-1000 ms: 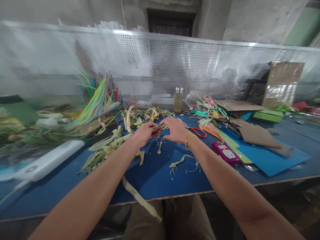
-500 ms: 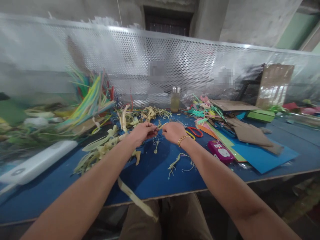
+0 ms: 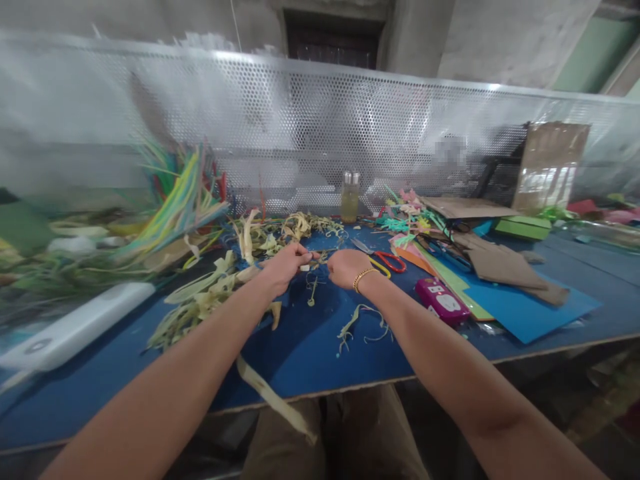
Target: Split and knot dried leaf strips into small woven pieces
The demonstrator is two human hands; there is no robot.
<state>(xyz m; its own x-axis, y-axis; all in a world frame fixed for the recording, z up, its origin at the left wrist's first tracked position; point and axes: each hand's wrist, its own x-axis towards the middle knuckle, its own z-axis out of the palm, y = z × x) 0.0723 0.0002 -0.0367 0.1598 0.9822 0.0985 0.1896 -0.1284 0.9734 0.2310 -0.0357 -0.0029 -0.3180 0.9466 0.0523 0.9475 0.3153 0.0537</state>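
My left hand (image 3: 287, 268) is closed in a pinch over the middle of the blue table. The end of a thin pale strip (image 3: 324, 255), like dried plant fibre, shows between its fingertips and my right hand (image 3: 347, 269). That right hand is curled with its knuckles up, a gold bracelet (image 3: 364, 276) at the wrist; what its fingers grip is hidden. Scissors with red and yellow handles (image 3: 391, 261) lie just beyond it. A heap of dried pale-green strips (image 3: 200, 303) spreads beside my left forearm, and a few thin shreds (image 3: 357, 325) lie nearer me.
At the left are a white power strip (image 3: 80, 327) and a bundle of coloured strips (image 3: 175, 200). A bottle (image 3: 350, 198) stands before the perforated metal screen (image 3: 260, 127). On the right lie a purple box (image 3: 441, 301), blue paper (image 3: 530, 313) and cardboard pieces (image 3: 503, 267).
My right hand has shifted slightly down, and the scissor blades now show past it. A small white piece now shows by my left fingertips. My view has moved slightly.
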